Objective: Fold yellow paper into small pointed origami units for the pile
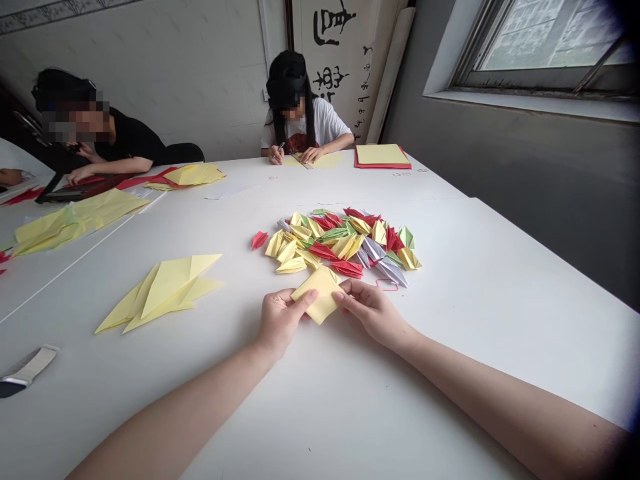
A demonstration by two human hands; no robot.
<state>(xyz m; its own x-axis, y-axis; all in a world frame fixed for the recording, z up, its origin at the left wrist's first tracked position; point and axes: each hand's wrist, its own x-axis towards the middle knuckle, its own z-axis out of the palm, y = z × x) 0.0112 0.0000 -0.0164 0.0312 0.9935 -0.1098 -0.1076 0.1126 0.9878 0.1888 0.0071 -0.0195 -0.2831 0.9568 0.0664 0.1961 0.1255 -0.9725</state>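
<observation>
A small folded square of yellow paper [319, 300] is held up over the white table, turned corner-down. My left hand [283, 317] pinches its left corner, thumb on top. On the opposite corner, my right hand [371, 308] grips it between thumb and fingers. Just beyond the hands lies a heap of folded paper pieces [345, 241] in red, yellow, green and pale purple. One red folded piece [259, 240] sits apart at the heap's left. To the left rest several larger yellow folded sheets [167, 290], overlapping each other.
A watch-like object with a pale strap [31, 370] lies at the left edge. Across the table [450, 267], a person [300, 113] writes with a pen and ruler beside stacked yellow and red paper [383, 155]. Another person [115, 133] sits at far left near more yellow sheets [80, 217].
</observation>
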